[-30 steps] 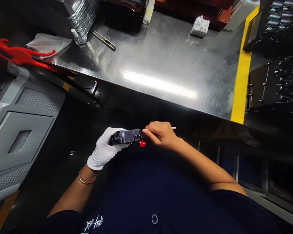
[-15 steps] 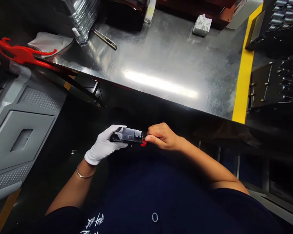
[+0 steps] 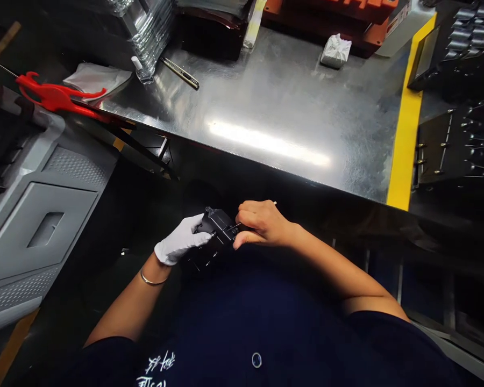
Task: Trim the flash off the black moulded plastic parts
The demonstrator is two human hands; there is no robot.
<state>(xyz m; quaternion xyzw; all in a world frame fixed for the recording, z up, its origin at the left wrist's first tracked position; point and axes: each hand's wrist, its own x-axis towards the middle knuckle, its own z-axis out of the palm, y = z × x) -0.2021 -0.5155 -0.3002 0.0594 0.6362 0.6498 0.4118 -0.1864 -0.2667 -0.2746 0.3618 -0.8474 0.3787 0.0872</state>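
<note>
My left hand (image 3: 179, 243), in a white glove, grips a small black plastic part (image 3: 216, 230) close to my body, below the front edge of the steel table (image 3: 274, 107). My bare right hand (image 3: 260, 223) is closed in a pinch round a thin pale stick (image 3: 272, 203), whose tip pokes out past my knuckles. The working end of the stick touches the black part. The part is tilted, with one end turned down toward my lap.
On the table's far side lie a slim metal tool (image 3: 181, 73), a small white-capped bottle (image 3: 139, 67), a white cloth (image 3: 97, 79) and a white wrapped bundle (image 3: 335, 51). A red plastic piece (image 3: 52, 97) juts out at left. A grey moulded panel (image 3: 40, 215) stands at left, and black trays (image 3: 460, 134) at right.
The black part has been turned from lying level to tilted downward. A small red tab below it, seen earlier, no longer shows. My hands stay in front of my body.
</note>
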